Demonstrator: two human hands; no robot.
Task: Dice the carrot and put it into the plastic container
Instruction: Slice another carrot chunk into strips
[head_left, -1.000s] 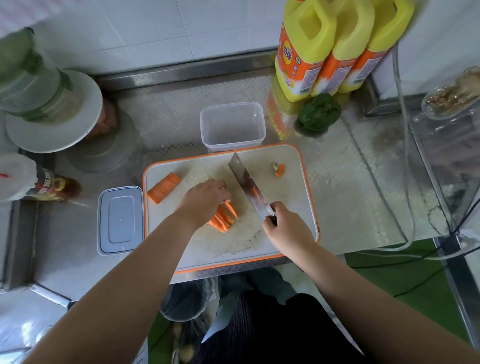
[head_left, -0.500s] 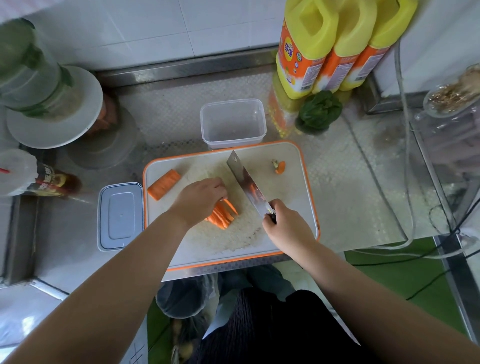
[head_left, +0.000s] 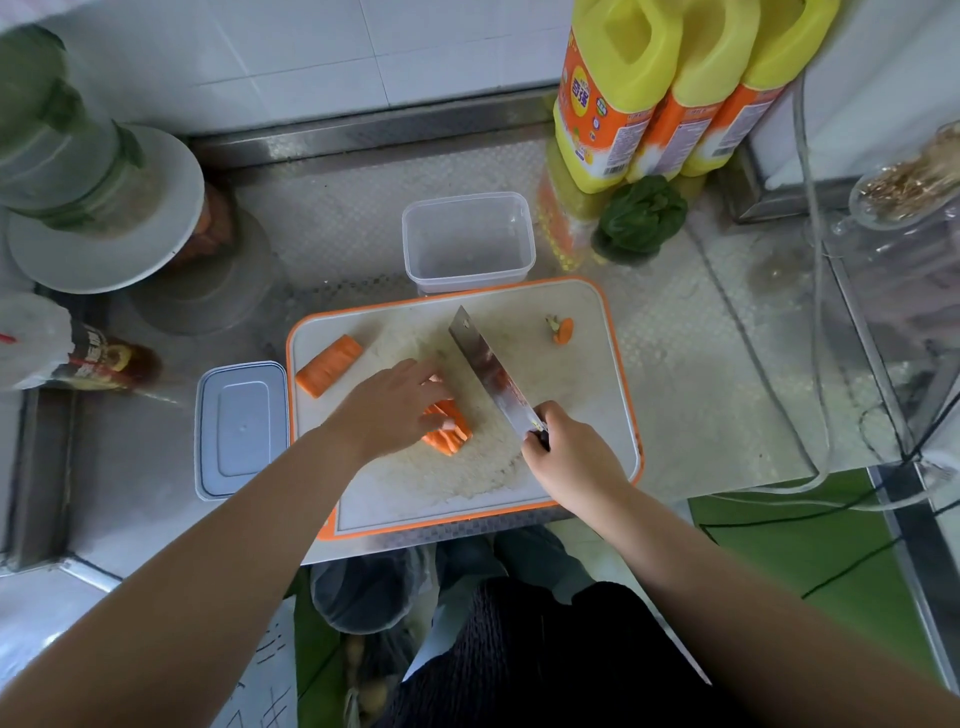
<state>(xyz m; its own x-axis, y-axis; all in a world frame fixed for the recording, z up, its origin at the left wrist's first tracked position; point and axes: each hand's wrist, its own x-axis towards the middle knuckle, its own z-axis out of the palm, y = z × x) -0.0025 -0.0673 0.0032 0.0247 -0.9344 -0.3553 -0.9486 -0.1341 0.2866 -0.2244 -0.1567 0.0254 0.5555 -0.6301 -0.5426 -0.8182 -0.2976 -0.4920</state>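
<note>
So there's one white cutting board (head_left: 597, 415) with an orange rim sitting on a steel counter (head_left: 701, 364), and both hands are working over it, apart from each other. The left hand (head_left: 387, 410) is laid over a little bundle of carrot sticks (head_left: 449, 431) near the middle of the board, fingers reaching across and touching them. I can't count the sticks, they're packed together and half hidden under the fingers. The right hand (head_left: 571, 457) is wrapped around the handle of one cleaver (head_left: 491, 371), whose blade angles up and away just right of the sticks; can't tell if the edge is touching the board.

Carrot count otherwise: one bigger uncut chunk (head_left: 328, 365) at the board's left edge, and one small end piece (head_left: 562, 330) with a bit of stem over by the far right corner, well apart from everything else.

One clear plastic container (head_left: 467, 241) sits just beyond the far edge of the board, nothing in it. Its one lid (head_left: 241, 428) lies flat on the counter right beside the board's left side.

Background stuff: three yellow jugs (head_left: 618, 98) with orange labels lined up at the back right, one green leafy vegetable (head_left: 641, 218) in front of them, one white plate (head_left: 109, 218) on the left with a green-banded jar on it, and one dark bottle (head_left: 98, 361) lying near the lid.
</note>
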